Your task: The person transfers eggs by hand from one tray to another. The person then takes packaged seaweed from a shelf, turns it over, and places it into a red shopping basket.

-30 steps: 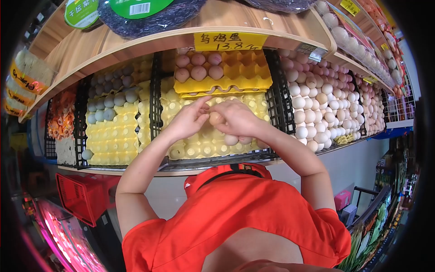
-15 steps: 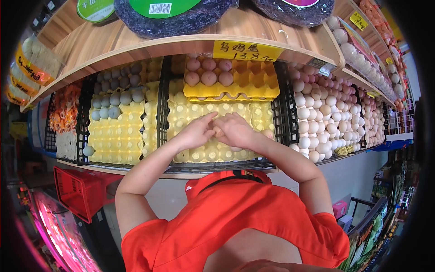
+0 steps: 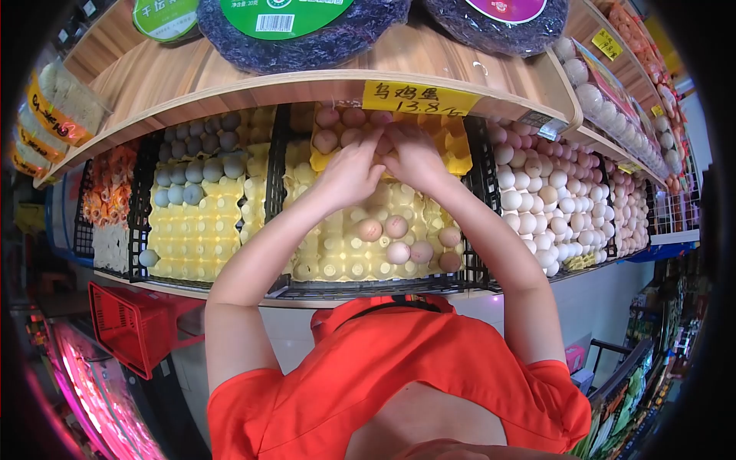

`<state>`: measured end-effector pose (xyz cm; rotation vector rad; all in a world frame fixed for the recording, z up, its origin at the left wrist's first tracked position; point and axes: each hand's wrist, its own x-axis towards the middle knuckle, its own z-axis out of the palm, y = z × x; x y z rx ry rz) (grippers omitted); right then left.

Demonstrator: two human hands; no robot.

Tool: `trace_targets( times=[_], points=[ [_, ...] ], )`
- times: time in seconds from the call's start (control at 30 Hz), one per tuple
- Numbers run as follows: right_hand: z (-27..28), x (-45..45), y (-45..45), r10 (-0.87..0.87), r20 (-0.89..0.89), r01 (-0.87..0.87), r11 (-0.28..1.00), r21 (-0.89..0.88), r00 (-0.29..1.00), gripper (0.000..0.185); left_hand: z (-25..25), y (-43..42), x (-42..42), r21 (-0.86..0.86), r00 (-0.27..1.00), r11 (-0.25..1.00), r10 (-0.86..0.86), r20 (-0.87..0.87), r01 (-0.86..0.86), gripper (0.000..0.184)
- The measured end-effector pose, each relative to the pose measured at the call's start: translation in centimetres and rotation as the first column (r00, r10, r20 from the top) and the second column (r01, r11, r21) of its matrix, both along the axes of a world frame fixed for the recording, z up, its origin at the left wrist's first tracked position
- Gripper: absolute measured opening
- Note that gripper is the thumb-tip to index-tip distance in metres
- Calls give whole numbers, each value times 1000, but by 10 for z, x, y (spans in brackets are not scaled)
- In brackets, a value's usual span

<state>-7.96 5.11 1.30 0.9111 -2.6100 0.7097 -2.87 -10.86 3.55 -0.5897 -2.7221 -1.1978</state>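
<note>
My left hand [image 3: 354, 175] and my right hand [image 3: 415, 159] meet over the front of a yellow egg tray [image 3: 457, 158] at the back of the middle crate. An egg [image 3: 380, 146] shows between their fingers, which curl in around it. Part of it is hidden, and so are the fingertips. Pale pink eggs [image 3: 326, 141] fill cups to the left of my hands. Nearer my body, a pale yellow tray [image 3: 330, 253] carries several loose eggs [image 3: 399, 253] in its right half.
A wooden shelf [image 3: 307, 86] overhangs the crates, bearing round dark packages [image 3: 307, 46] and a yellow price sign [image 3: 418, 97]. Bluish eggs [image 3: 203, 170] sit in the left crate. Pale eggs [image 3: 556, 199] fill the right one. Black crate walls [image 3: 477, 199] separate the sections. A red basket [image 3: 134, 326] stands lower left.
Both hands have moved away from my body, from the near pale yellow tray to the raised yellow tray. The loose eggs they covered now show.
</note>
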Motion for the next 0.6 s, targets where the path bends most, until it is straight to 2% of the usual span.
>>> trace_targets(
  times=[0.1, 0.17, 0.3, 0.37, 0.4, 0.47, 0.5, 0.57, 0.6],
  points=[
    [-6, -6, -3, 18, -8, -17, 997, 70, 1000, 28, 0, 5, -6, -57, 998, 998, 22, 57, -19, 64],
    [-5, -5, -5, 10, -94, -1, 995, 99, 996, 27, 1, 7, -5, -57, 998, 998, 44, 47, -41, 66],
    [23, 4, -4, 55, -7, -53, 980, 191, 998, 30, 2, 4, 1, 14, 998, 1000, 22, 62, -23, 67],
    [32, 16, -3, 22, -105, -22, 1000, 2, 994, 22, 12, -1, 11, 62, 999, 998, 14, -49, -11, 65],
    [36, 25, 0, 25, -99, -25, 1000, 4, 995, 22, 19, -4, 19, 63, 999, 998, 16, -42, -14, 65],
    [40, 49, 6, 67, 25, -67, 998, -16, 997, 26, 30, -14, 38, 235, 991, 971, -70, 111, 42, 63],
    [38, 63, 8, 64, 27, -64, 998, -17, 998, 26, 28, -20, 47, 233, 991, 971, -72, 113, 44, 63],
    [34, 86, 13, 207, 10, -206, 978, -24, 978, 27, 21, -28, 63, 350, 915, 935, -191, 355, 60, 59],
    [29, 99, 14, 206, 13, -206, 978, -27, 978, 27, 24, -28, 75, 362, 859, 930, -232, 457, 59, 59]
  ],
)
